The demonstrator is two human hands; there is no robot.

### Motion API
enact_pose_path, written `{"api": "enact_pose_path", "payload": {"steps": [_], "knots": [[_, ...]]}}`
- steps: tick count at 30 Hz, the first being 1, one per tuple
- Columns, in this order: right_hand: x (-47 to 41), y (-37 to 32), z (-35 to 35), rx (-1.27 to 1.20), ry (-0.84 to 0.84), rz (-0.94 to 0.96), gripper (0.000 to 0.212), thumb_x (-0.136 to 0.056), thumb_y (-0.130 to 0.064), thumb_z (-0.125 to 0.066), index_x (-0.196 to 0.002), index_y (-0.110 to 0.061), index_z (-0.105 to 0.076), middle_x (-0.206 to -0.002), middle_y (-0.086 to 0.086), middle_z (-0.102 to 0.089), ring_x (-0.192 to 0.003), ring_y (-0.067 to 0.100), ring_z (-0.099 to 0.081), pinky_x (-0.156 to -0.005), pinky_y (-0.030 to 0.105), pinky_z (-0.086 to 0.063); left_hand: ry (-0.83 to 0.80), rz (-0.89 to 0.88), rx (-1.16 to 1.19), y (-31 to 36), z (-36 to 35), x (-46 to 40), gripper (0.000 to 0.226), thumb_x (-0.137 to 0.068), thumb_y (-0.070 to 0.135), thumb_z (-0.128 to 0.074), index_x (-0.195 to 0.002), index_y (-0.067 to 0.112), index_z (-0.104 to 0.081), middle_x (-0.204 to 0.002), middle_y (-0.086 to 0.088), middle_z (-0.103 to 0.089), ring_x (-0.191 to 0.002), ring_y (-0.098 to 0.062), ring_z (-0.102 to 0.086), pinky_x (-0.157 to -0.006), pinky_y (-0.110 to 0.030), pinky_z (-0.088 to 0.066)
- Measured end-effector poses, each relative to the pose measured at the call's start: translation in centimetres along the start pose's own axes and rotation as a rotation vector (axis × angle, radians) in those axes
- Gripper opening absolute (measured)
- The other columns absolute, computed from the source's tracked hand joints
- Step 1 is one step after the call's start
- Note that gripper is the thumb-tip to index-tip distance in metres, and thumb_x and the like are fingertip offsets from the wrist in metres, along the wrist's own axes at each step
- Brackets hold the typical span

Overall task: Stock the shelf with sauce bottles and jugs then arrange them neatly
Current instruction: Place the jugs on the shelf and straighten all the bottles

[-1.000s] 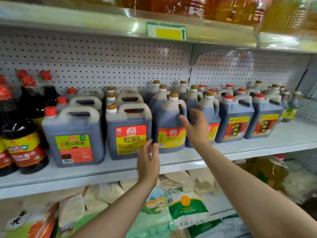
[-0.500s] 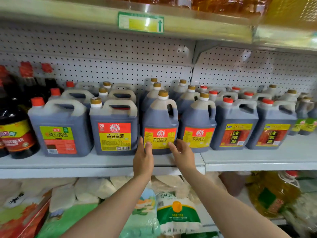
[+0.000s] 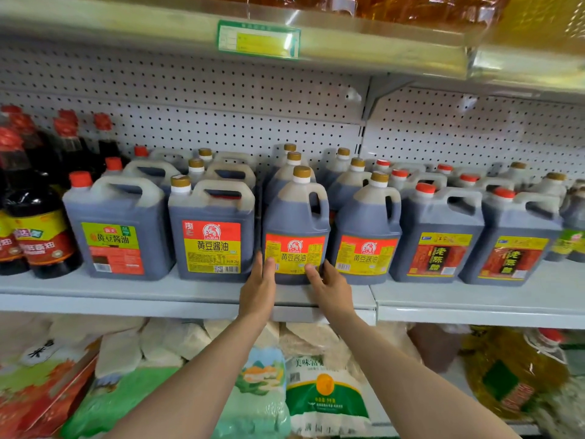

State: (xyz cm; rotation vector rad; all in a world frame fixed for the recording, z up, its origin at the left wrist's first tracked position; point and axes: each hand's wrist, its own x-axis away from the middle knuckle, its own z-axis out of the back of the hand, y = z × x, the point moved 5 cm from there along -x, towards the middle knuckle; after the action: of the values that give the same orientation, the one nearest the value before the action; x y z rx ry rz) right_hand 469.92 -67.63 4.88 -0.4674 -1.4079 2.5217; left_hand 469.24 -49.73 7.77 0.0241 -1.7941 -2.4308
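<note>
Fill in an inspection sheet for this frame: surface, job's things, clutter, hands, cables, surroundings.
Surface: grey metal shelf with a pegboard back.
Job's things: rows of dark sauce jugs; front row has a green-label jug, a square red-label jug, two round jugs and two vinegar jugs. Tall bottles stand at far left.
Clutter: nothing seen.
Hands: left hand and right hand touch the base of the middle round jug, one each side, fingers straight.
Cables: nothing seen.
Surroundings: oil bottles above, price tag, rice bags below.
</note>
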Motion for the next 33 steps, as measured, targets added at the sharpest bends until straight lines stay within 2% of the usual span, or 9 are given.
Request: {"api": "enact_pose_path", "payload": {"steps": [6,8,11,14,17,20,24,28,33], "knots": [[0.7,-0.4,0.2,0.015,-0.014,-0.014,0.057,-0.083,-0.079,-0.050,-0.103,-0.026,-0.042,-0.080,-0.011,-0.056,-0.075,0.010,-0.051,-0.063,0.021,-0.040,0.000,-0.035,-0.018,-0.3,0.1,0.2,0.056,-0.102,0.059,-0.026,-0.155,0.044,-0.019,-0.155,0.005,-0.040,-0.138,-0.031,-0.041,-0.105,-0.043,-0.033],[0.9,-0.3,0.3,-0.013,-0.005,-0.018,0.072,-0.083,-0.079,-0.051,-0.115,-0.015,-0.057,-0.081,-0.010,-0.062,-0.078,0.010,-0.057,-0.066,0.023,-0.043,0.011,-0.028,-0.014,-0.4,0.2,0.1,0.056,-0.101,0.059,-0.027,-0.155,0.044,-0.019,-0.155,0.004,-0.040,-0.137,-0.031,-0.042,-0.104,-0.043,-0.033],[1.2,-0.6,0.4,-0.025,0.000,-0.008,0.105,-0.069,-0.095,-0.042,-0.133,-0.014,-0.057,-0.095,-0.004,-0.068,-0.093,0.018,-0.064,-0.076,0.031,-0.046,0.021,-0.024,-0.016,-0.5,0.1,0.1,0.056,-0.102,0.059,-0.027,-0.155,0.044,-0.020,-0.155,0.001,-0.041,-0.136,-0.033,-0.043,-0.104,-0.044,-0.034],[1.2,-0.4,0.3,-0.039,-0.018,-0.028,0.108,-0.065,-0.099,-0.040,-0.134,-0.017,-0.057,-0.104,-0.001,-0.070,-0.102,0.020,-0.064,-0.083,0.034,-0.049,0.019,-0.036,-0.026,-0.3,0.1,0.4,0.056,-0.102,0.057,-0.027,-0.156,0.042,-0.019,-0.156,0.000,-0.040,-0.136,-0.034,-0.042,-0.104,-0.045,-0.034],[1.1,-0.4,0.6,-0.057,-0.045,-0.041,0.090,-0.074,-0.091,-0.047,-0.129,-0.020,-0.061,-0.112,-0.004,-0.071,-0.104,0.013,-0.064,-0.090,0.035,-0.051,0.020,-0.044,0.026,-0.2,-0.2,0.8,0.057,-0.103,0.054,-0.028,-0.157,0.037,-0.019,-0.158,0.001,-0.036,-0.140,-0.031,-0.039,-0.107,-0.044,-0.032],[1.8,-0.9,2.1,-0.116,0.023,-0.034,0.040,-0.095,-0.056,-0.058,-0.094,-0.017,-0.063,-0.086,-0.008,-0.068,-0.082,0.005,-0.058,-0.074,0.024,-0.044,0.135,-0.087,0.108,-0.2,-0.8,1.7,0.062,-0.099,0.058,-0.034,-0.151,0.024,-0.037,-0.151,-0.003,-0.044,-0.134,-0.028,-0.043,-0.109,-0.044,-0.034],[2.6,0.4,5.7,-0.229,0.265,-0.117,0.029,-0.098,-0.044,-0.061,-0.108,-0.019,-0.069,-0.093,-0.008,-0.069,-0.088,0.007,-0.062,-0.072,0.019,-0.040,0.271,-0.256,0.157,0.8,-2.6,3.5,0.031,-0.100,0.037,-0.046,-0.113,0.011,-0.055,-0.112,-0.004,-0.054,-0.107,-0.024,-0.053,-0.092,-0.041,-0.044],[2.1,2.5,10.2,-0.315,0.537,-0.156,0.038,-0.097,-0.044,-0.061,-0.116,-0.011,-0.059,-0.105,0.001,-0.065,-0.099,0.018,-0.061,-0.085,0.030,-0.046,0.032,-0.355,0.094,3.2,-6.9,5.1,0.029,-0.105,0.037,-0.037,-0.120,0.021,-0.056,-0.118,0.006,-0.056,-0.115,-0.019,-0.053,-0.088,-0.028,-0.035],[0.0,4.4,11.2,-0.314,0.365,-0.203,0.062,-0.101,-0.050,-0.050,-0.148,-0.010,-0.043,-0.146,0.008,-0.053,-0.135,0.026,-0.049,-0.112,0.042,-0.039,-0.216,-0.217,0.073,4.3,-11.2,4.2,0.055,-0.104,0.052,-0.029,-0.156,0.032,-0.026,-0.160,0.014,-0.026,-0.147,-0.011,-0.025,-0.116,-0.033,-0.021]]}}
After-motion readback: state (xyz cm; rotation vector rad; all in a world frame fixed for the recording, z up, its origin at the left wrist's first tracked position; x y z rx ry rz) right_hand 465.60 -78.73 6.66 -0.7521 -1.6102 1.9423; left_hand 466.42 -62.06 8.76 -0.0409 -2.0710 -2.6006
